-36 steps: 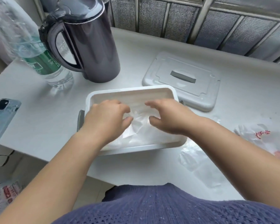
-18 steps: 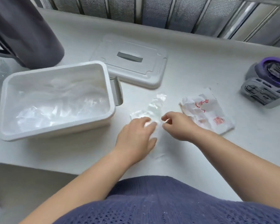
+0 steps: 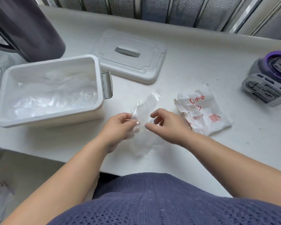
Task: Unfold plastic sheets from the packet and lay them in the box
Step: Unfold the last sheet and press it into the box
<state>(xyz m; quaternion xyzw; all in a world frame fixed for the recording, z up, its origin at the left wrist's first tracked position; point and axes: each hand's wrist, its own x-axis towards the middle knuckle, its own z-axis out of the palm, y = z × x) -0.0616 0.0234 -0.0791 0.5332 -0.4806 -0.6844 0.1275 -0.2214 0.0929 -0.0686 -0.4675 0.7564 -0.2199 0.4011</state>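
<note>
A clear plastic sheet (image 3: pixel 147 104) is lifted off the table between my hands, to the right of the box. My left hand (image 3: pixel 120 127) pinches its lower left edge. My right hand (image 3: pixel 167 125) is at its lower right edge with fingers curled; the thumb and forefinger look slightly apart. The white rectangular box (image 3: pixel 97 75) stands at the left with several crumpled clear sheets (image 3: pixel 55 96) lying in it. The white packet with red print (image 3: pixel 201 114) lies crumpled on the table just right of my right hand.
The box's lid (image 3: pixel 130 57) lies flat behind the hands. A dark kettle (image 3: pixel 26 25) stands at the back left. A grey and purple device (image 3: pixel 269 80) sits at the right. The table's front edge runs just below my wrists.
My hands left the box, where they were pressing sheets down, and moved right to a loose sheet by the packet. It now rises off the table in my left hand's pinch.
</note>
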